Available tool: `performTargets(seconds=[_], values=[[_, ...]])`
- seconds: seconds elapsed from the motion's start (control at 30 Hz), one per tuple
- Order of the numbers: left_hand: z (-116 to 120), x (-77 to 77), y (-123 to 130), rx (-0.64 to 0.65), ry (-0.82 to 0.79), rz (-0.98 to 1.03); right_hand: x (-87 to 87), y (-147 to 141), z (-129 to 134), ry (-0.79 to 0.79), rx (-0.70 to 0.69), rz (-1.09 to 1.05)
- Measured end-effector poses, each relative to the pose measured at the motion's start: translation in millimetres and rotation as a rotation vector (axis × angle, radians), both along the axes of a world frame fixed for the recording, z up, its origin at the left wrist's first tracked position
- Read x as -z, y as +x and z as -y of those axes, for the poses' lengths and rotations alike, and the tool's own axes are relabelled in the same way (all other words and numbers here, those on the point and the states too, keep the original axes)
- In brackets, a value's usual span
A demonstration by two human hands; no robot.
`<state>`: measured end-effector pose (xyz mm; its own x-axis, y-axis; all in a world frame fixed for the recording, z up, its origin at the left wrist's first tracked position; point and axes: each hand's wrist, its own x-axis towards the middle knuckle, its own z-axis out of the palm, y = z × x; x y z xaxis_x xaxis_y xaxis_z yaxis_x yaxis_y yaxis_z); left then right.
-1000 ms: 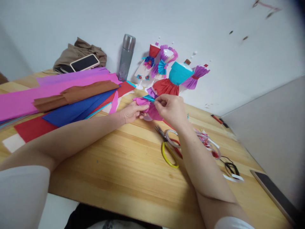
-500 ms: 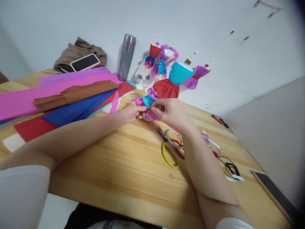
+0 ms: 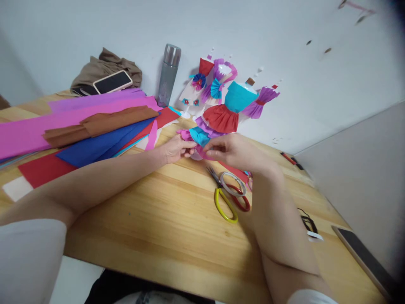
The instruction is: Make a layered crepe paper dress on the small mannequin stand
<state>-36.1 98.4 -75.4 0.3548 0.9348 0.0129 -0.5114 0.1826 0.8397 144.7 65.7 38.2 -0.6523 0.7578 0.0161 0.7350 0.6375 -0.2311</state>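
Observation:
A small mannequin wears a tiered paper dress [image 3: 241, 97] with a turquoise top, a red ruffle and purple, turquoise and pink layers below. It leans to the lower left. My left hand [image 3: 179, 150] grips the pink and turquoise hem between thumb and fingers. On the other side of the hem, the closed fingertips of my right hand [image 3: 236, 151] pinch at the pink layer; the back of the hand partly hides the skirt. Scissors [image 3: 226, 204] with yellow and red handles lie below my right hand, a roll of tape [image 3: 232, 183] resting on them.
Sheets of coloured crepe paper [image 3: 104, 143] spread over the left of the table [image 3: 152, 236]. Behind them are a phone [image 3: 113, 82] on brown cloth [image 3: 123, 67] and a grey bottle [image 3: 168, 78]. More dressed mannequins [image 3: 199, 80] stand along the wall. A tablet-like device [image 3: 360, 257] lies far right.
My right hand has shifted slightly down and right along the skirt, its wrist bending more, uncovering more of the turquoise layer. My left hand stays in place on the hem.

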Motion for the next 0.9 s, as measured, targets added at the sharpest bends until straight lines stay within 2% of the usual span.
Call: performTargets(seconds=[0.07, 0.17, 0.33, 0.43, 0.63, 0.9], values=[[0, -0.2, 0, 0.003, -0.001, 0.0, -5.1, 0, 2, -0.005, 0.021, 0.005], [1, 0.4, -1, 0.018, 0.004, 0.001, -4.7, -4, 4, 0.07, 0.092, 0.048], [-1, 1.9, -1, 0.068, 0.009, -0.014, 11.1, -15, 3, 0.251, 0.187, 0.159], [-2, 2.0, -1, 0.066, 0.012, -0.012, 17.9, -18, 0, 0.314, 0.213, 0.154], [-1, 1.2, -1, 0.052, -0.017, -0.013, 13.2, -21, 5, 0.318, 0.252, 0.102], [0, 1.2, 0, 0.081, 0.025, -0.031, 13.1, -16, 0, 0.251, 0.271, -0.161]])
